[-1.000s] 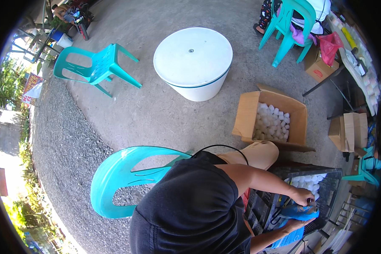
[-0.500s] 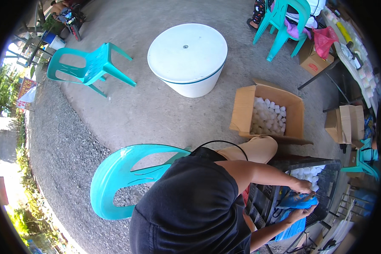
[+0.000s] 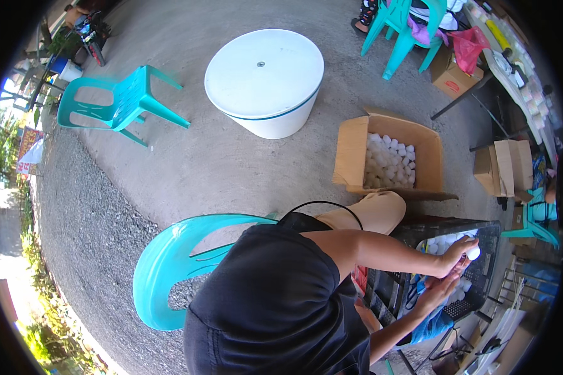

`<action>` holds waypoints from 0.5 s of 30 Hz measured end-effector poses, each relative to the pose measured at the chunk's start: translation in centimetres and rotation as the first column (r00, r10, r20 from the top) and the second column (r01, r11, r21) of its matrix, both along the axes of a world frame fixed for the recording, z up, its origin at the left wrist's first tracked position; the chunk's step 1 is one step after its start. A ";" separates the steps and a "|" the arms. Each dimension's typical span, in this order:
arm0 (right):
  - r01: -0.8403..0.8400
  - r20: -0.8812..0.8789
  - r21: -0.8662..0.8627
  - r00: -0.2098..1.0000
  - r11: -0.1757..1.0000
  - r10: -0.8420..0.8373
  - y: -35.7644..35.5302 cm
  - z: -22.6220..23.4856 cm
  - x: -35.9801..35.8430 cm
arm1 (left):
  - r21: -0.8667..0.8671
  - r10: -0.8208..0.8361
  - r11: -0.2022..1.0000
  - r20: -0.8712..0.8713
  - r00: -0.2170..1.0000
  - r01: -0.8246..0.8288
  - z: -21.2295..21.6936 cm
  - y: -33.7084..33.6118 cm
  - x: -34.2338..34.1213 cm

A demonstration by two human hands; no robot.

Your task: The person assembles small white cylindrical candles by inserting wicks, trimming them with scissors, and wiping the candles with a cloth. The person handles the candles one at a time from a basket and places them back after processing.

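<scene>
My left hand [image 3: 451, 257], the upper of the two, is closed on a small white rounded piece [image 3: 473, 252] that shows past its fingertips. Just below it is my right hand [image 3: 440, 290], its fingers stretched out toward the left hand; nothing shows in it. Both are over a black plastic crate [image 3: 491, 247] holding several similar white pieces [image 3: 443, 242]. A blue cloth [image 3: 433, 328] lies over the crate's near side, next to my right forearm.
An open cardboard box [image 3: 428, 147] with white pieces stands beyond my knee. Around me are a white round table [image 3: 263, 75], a teal chair [image 3: 128, 103] and another teal chair [image 3: 162, 269]. A long table [image 3: 513, 87] and more boxes [image 3: 507, 165] line the right side.
Both hands have left the blue cloth they were handling. My left hand has moved up and now holds a white piece. My right hand has shifted up and inward, fingers extended.
</scene>
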State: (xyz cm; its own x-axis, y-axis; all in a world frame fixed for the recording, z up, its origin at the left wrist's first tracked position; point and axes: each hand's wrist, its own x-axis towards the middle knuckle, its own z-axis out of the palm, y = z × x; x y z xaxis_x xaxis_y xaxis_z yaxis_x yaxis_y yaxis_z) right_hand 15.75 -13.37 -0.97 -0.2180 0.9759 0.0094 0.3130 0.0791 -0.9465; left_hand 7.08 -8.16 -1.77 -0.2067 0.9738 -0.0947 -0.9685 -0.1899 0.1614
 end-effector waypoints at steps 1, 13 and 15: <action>0.071 -0.062 0.150 0.996 0.986 -0.062 -0.5 -1.3 -0.4 | 0.010 -0.029 1.000 -0.007 1.000 0.029 0.6 -1.1 -0.6; -0.056 -0.140 0.037 0.988 0.998 0.060 -3.6 0.9 1.9 | 0.053 -0.182 0.981 -0.055 0.982 0.185 0.3 -3.1 -1.7; -0.082 -0.052 0.008 0.995 0.997 0.082 -2.4 1.4 2.7 | 0.044 -0.096 0.994 -0.082 0.992 0.100 1.7 -4.7 -1.1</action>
State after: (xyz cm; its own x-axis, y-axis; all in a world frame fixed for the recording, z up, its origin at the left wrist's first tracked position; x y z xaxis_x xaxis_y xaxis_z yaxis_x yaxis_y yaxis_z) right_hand 18.41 -15.82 0.42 -0.2963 0.9546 0.0290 0.2549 0.1084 -0.9609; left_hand 6.01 -12.84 -0.04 -0.1148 0.9928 -0.0349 -0.9672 -0.1036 0.2320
